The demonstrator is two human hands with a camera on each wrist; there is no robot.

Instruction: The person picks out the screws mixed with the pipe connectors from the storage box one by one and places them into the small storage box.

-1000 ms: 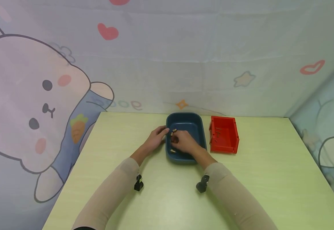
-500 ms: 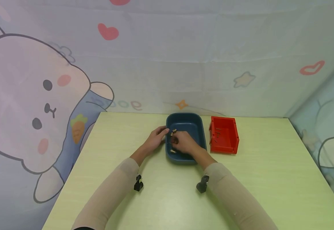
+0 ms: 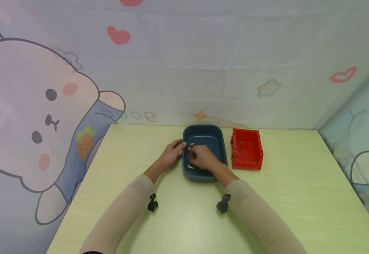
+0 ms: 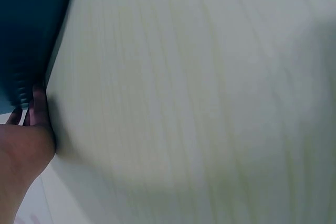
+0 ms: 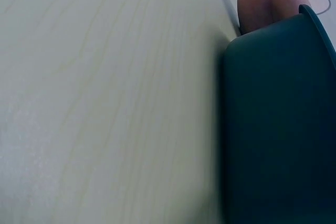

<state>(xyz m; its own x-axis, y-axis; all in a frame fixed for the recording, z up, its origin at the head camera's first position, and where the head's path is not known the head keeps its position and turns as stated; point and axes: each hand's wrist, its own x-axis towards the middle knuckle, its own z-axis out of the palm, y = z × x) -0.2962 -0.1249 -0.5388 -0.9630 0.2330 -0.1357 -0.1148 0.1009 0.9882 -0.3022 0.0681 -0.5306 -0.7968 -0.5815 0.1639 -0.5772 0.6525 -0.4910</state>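
In the head view, my left hand (image 3: 170, 154) holds the left side of a dark blue plastic bin (image 3: 209, 139), the thumb at the rim and the fingers along the outer wall. The left wrist view shows those fingers against the bin's wall (image 4: 31, 30). My right hand (image 3: 202, 157) reaches down inside the bin with curled fingers. At its fingertips is a small thin piece (image 3: 188, 159), too small to name. Beside the fingers, small brass-coloured pieces (image 3: 191, 145) lie along the left wall, and another brass-coloured piece (image 3: 190, 167) lies nearer to me.
A red open-fronted parts bin (image 3: 252, 151) stands right of the blue bin, with several small thin brass pins (image 3: 240, 142) in it. Both stand on a pale wooden table (image 3: 298, 183). A printed cloth (image 3: 203, 70) hangs behind the table's far edge.
The thin piece at the right fingertips has come into sight since one second ago. Both hands and both bins otherwise keep their places, apart from a slight shift of the view.
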